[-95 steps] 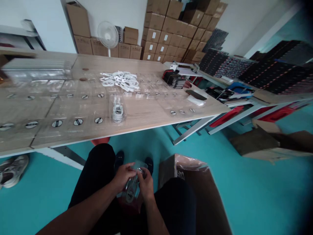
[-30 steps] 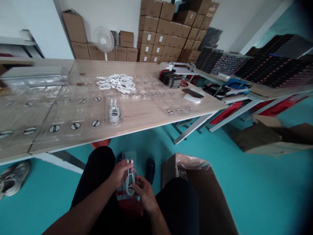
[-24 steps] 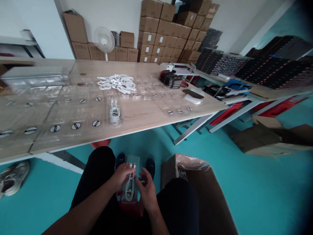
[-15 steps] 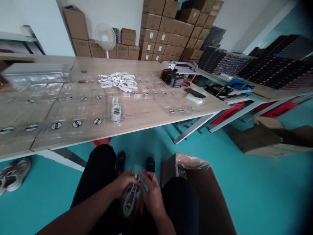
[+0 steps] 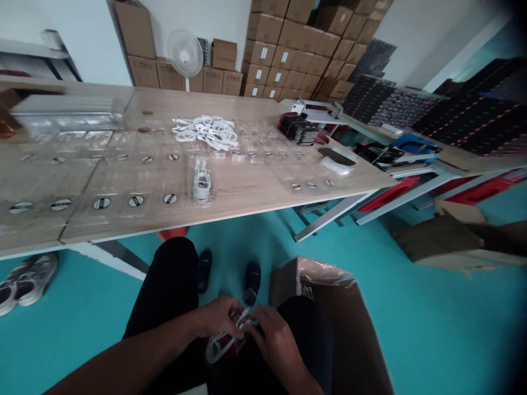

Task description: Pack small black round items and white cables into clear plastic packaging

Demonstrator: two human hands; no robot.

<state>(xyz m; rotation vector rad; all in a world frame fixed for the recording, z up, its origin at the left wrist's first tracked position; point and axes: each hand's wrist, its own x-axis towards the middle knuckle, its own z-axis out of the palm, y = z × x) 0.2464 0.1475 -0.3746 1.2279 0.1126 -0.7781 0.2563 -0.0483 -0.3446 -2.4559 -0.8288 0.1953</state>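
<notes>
Beyond the person's black-clad lap stands a long light-wood table (image 5: 247, 184). Low over the lap, the left hand (image 5: 220, 318) and right hand (image 5: 274, 332) are curled nearly closed, pinching a looped white cable (image 5: 216, 348) and a narrow clear plastic sleeve (image 5: 245, 319), partly hidden between them.

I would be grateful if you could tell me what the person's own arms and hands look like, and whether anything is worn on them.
The left hand and right hand are bare, without gloves. The left forearm shows no sleeve, watch or bracelet.
</notes>
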